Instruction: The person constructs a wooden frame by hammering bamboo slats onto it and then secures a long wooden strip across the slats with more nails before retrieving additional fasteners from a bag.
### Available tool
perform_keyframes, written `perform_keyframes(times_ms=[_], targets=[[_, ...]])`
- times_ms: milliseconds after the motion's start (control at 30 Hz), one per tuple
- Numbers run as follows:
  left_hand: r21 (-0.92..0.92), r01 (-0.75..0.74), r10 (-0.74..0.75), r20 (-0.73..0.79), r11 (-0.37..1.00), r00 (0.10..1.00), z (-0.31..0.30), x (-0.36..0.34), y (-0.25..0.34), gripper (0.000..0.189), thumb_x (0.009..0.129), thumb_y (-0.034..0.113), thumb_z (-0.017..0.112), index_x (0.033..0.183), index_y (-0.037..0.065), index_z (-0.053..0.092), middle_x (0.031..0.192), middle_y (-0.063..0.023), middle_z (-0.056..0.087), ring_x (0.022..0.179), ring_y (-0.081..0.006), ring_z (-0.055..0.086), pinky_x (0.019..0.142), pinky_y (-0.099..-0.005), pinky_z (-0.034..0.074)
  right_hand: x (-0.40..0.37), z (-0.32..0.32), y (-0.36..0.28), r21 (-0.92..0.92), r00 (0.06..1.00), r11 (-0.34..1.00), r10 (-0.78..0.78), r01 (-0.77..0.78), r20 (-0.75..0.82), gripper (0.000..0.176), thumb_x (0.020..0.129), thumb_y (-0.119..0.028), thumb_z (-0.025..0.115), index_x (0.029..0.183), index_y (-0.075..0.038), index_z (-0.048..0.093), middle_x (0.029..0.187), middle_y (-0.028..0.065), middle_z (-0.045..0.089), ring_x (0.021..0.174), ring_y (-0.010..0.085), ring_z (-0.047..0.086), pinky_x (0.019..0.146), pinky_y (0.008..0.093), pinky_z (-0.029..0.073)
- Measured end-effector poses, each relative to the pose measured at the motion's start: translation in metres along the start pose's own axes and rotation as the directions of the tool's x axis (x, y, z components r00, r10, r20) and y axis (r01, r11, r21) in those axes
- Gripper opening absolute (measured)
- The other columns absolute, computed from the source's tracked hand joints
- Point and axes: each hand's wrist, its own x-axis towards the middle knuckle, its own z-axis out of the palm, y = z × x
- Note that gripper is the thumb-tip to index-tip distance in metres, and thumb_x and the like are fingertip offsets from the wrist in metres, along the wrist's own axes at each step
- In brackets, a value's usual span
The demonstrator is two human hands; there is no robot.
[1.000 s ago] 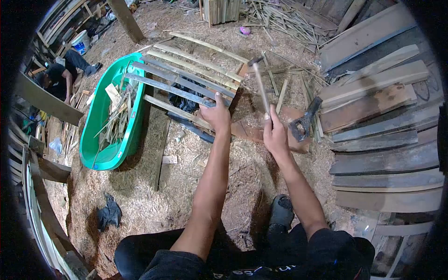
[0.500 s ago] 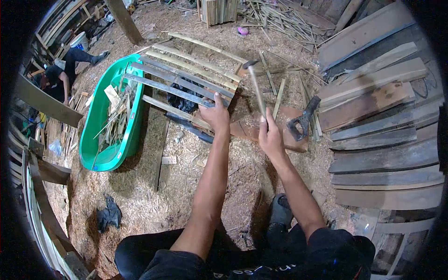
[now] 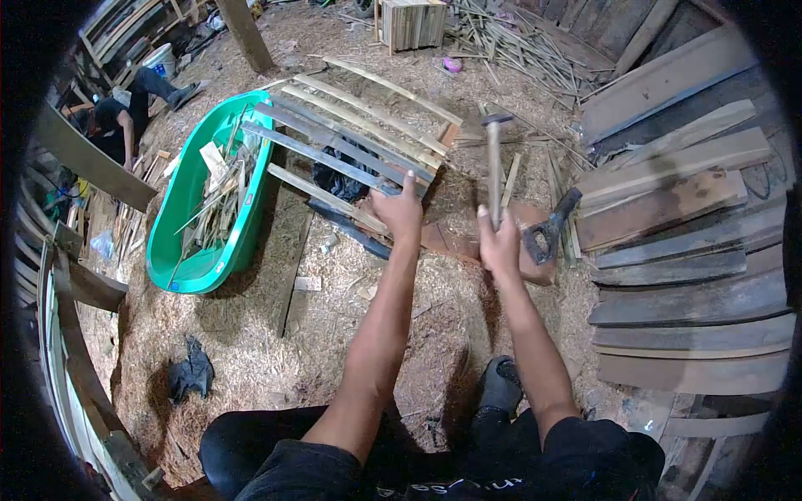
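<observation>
Wooden slats held (hammer gripped upright).

A rough woodworking shed: sawdust and shavings cover the dirt floor, weathered planks lie stacked beyond the right hand, offcuts fill a green tub past the left hand, and split sticks are heaped farther ahead.

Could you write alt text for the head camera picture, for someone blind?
A person's right hand holds a hammer up beside a slatted wooden frame that the left hand rests on, above a sawdust-strewn floor. A green tub of wood scraps lies beside the frame.
</observation>
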Motion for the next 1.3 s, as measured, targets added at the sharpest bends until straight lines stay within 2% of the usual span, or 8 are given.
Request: perform_keyframes(times_ms=[200,333,467,667,767,900,1100,1300], targets=[[-0.228,-0.004,0.037,0.14,0.974,0.989,-0.011,-0.009,-0.011,0.038,0.082,0.013,0.08,0.106,-0.003,0.055,0.095,-0.0088,0.064,0.08,-0.0143,0.061,0.068,-0.0263,0.05,0.056,-0.029,0.0,0.234,0.969,0.945,0.245,-0.229,-0.039,0.051,0.085,-0.049,0.074,0.082,0.0,0.059,0.068,0.0082,0.06,0.067,0.0218,0.062,0.066,0.0404,0.05],[-0.075,0.172,-0.122,0.443,0.982,0.888,-0.045,-0.017,0.032,0.038,0.08,0.011,0.081,0.11,-0.001,0.06,0.093,-0.0053,0.067,0.078,-0.0136,0.063,0.068,-0.0281,0.052,0.084,-0.034,0.045,-0.009,0.96,1.0,0.0,-0.003,-0.279,0.043,0.085,-0.042,0.078,0.082,-0.004,0.057,0.061,0.0009,0.054,0.054,0.0129,0.052,0.049,0.0329,0.043],[-0.055,0.141,-0.085,0.57,0.989,0.817,-0.051,-0.006,0.031,0.034,0.08,0.008,0.08,0.108,-0.002,0.064,0.095,-0.0098,0.071,0.083,-0.016,0.067,0.074,-0.0295,0.055,0.082,-0.043,0.048,-0.023,0.968,0.995,0.09,-0.098,-0.236,0.055,0.077,-0.05,0.081,0.091,-0.003,0.057,0.074,0.013,0.064,0.073,0.0287,0.065,0.071,0.0407,0.051],[-0.003,0.076,-0.064,0.513,0.997,0.856,-0.048,0.002,0.032,0.026,0.088,0.017,0.074,0.103,-0.002,0.065,0.092,-0.0071,0.072,0.079,-0.0148,0.065,0.074,-0.0305,0.052,0.106,-0.037,0.008,-0.069,0.98,0.997,0.027,-0.042,-0.199,0.048,0.081,-0.044,0.08,0.098,-0.002,0.064,0.075,0.0096,0.066,0.068,0.0252,0.064,0.068,0.0391,0.051],[0.066,0.041,-0.069,0.505,0.997,0.86,-0.051,-0.005,0.035,0.03,0.096,0.025,0.066,0.107,-0.003,0.065,0.097,-0.0094,0.07,0.084,-0.015,0.063,0.077,-0.0317,0.051,0.141,-0.017,0.027,0.215,0.969,0.971,-0.053,0.107,-0.242,0.045,0.083,-0.04,0.079,0.101,-0.001,0.067,0.075,0.0101,0.067,0.068,0.0267,0.065,0.068,0.0395,0.051],[-0.052,0.046,-0.018,0.453,0.998,0.891,-0.05,-0.037,0.031,0.033,0.1,0.026,0.06,0.111,-0.004,0.063,0.1,-0.0088,0.067,0.089,-0.0144,0.061,0.078,-0.0309,0.05,0.169,0.002,0.041,0.219,0.944,0.956,-0.124,0.197,-0.307,0.038,0.088,-0.033,0.072,0.101,0.001,0.061,0.088,0.0162,0.068,0.082,0.0289,0.067,0.075,0.0407,0.051],[-0.091,0.096,-0.055,0.371,0.991,0.927,-0.045,-0.093,0.01,0.034,0.104,0.026,0.053,0.117,-0.004,0.059,0.1,-0.0065,0.065,0.089,-0.0132,0.059,0.077,-0.0303,0.05,0.164,-0.002,0.071,0.054,0.98,0.993,-0.097,0.108,-0.172,0.033,0.094,-0.029,0.065,0.104,0.001,0.057,0.089,0.0157,0.066,0.084,0.0274,0.066,0.076,0.0396,0.05],[-0.053,-0.007,0.018,0.204,0.999,0.979,-0.036,-0.089,0.019,0.032,0.104,0.026,0.053,0.103,-0.004,0.064,0.084,-0.0056,0.065,0.075,-0.0113,0.059,0.065,-0.0281,0.049,0.147,-0.015,0.062,0.339,0.996,0.941,0.028,0.002,-0.084,0.028,0.095,-0.026,0.063,0.102,0.0,0.056,0.085,0.0109,0.064,0.078,0.0244,0.062,0.073,0.0391,0.049]])
